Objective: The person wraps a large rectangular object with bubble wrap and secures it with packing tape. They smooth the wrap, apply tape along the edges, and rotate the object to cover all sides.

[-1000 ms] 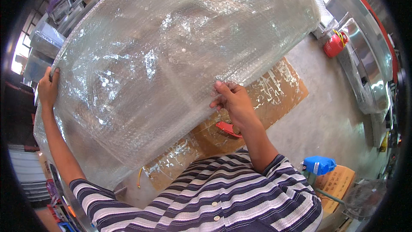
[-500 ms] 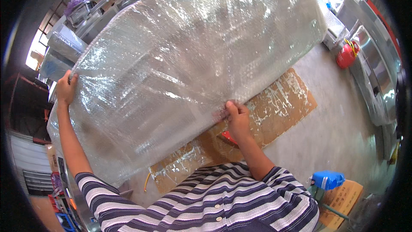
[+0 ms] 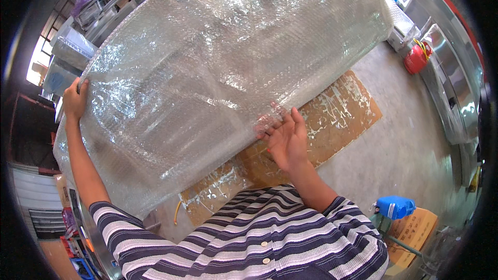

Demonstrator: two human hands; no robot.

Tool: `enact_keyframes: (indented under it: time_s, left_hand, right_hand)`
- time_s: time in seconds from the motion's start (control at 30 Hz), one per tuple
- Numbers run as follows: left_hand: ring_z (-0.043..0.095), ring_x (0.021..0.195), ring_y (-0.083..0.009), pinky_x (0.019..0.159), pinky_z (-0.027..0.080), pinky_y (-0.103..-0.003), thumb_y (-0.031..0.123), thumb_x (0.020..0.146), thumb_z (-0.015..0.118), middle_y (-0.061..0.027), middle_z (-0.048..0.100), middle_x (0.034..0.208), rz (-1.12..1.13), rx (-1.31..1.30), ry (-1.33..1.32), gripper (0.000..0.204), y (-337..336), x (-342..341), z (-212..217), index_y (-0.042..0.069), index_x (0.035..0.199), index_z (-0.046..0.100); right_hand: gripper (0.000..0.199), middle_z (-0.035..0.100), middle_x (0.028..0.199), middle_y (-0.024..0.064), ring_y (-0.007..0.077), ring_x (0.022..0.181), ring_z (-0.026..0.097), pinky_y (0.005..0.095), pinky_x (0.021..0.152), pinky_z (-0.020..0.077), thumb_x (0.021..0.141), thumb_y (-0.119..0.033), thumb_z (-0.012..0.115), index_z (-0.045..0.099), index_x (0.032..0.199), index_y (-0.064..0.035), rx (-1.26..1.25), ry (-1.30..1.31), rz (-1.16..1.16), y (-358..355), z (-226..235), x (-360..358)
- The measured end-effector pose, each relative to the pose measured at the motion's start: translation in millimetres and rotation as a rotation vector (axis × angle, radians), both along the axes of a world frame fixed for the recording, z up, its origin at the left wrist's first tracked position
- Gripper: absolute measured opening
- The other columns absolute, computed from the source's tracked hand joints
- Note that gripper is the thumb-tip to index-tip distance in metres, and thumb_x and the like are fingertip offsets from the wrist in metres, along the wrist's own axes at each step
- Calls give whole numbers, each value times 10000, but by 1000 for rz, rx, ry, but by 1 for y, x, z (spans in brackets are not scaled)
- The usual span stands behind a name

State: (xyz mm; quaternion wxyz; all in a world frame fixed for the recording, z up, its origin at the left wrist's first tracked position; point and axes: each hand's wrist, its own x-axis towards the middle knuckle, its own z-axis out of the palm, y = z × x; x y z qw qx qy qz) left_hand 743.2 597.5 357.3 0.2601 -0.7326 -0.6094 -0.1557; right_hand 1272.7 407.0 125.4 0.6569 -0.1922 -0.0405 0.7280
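Note:
A large sheet of clear bubble wrap (image 3: 223,67) covers a long, bulky shape in front of me, glossy and creased in places. At its left edge my left hand (image 3: 75,98) is closed round the wrap, fingers hooked over the border. My right hand (image 3: 286,137) is at the near edge with palm turned up and fingers spread. Some of its fingertips show blurred through the plastic, behind the edge, while the thumb side stays outside. What lies inside the wrap cannot be made out. A brown cardboard sheet (image 3: 345,114) with torn white patches lies on the floor below.
On the right stand a red gas cylinder (image 3: 416,58) and plastic-wrapped metal panels (image 3: 446,83). A blue jerrycan (image 3: 395,207) sits by a cardboard box (image 3: 415,233) at lower right. Wrapped metal pieces (image 3: 78,46) are piled at upper left.
My right hand has let go of its pinch on the near edge and spread its fingers, palm up. My left hand keeps its grip, slightly further left. The red piece near my right wrist is now mostly hidden.

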Motion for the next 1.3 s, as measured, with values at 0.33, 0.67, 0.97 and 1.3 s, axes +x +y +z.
enact_keyframes:
  time_s: [0.33, 0.67, 0.97, 1.3]
  left_hand:
    - [634, 833, -511, 717, 459, -540, 545, 991, 511, -296, 641, 818, 18, -48, -22, 578, -1, 3, 3, -18, 965, 636]
    - [621, 823, -523, 702, 452, -564, 574, 991, 493, -286, 639, 799, -17, 19, -6, 577, 3, 1, -1, 13, 920, 610]
    - [627, 811, -514, 703, 454, -564, 579, 979, 517, -285, 644, 803, 13, 18, 7, 571, 18, -4, -4, 19, 961, 629]
    - [657, 820, -486, 720, 477, -551, 562, 975, 547, -266, 659, 808, 19, 66, 23, 540, 9, -10, -6, 31, 969, 644]
  right_hand:
    - [358, 647, 873, 113, 214, 602, 665, 347, 552, 531, 1035, -314, 601, 533, 1222, -16, -202, -266, -32, 8, -3, -19]
    - [371, 621, 842, 114, 223, 572, 607, 368, 494, 472, 1005, -252, 667, 488, 1215, -4, -240, -421, -203, 21, 22, -34]
    - [248, 591, 738, 108, 227, 525, 574, 349, 443, 430, 980, -156, 683, 564, 1059, 46, -362, -594, -204, 49, 11, -23]
    - [196, 634, 716, 98, 188, 520, 604, 328, 421, 452, 948, -124, 707, 599, 999, 32, -386, -771, -189, 56, 0, -24]
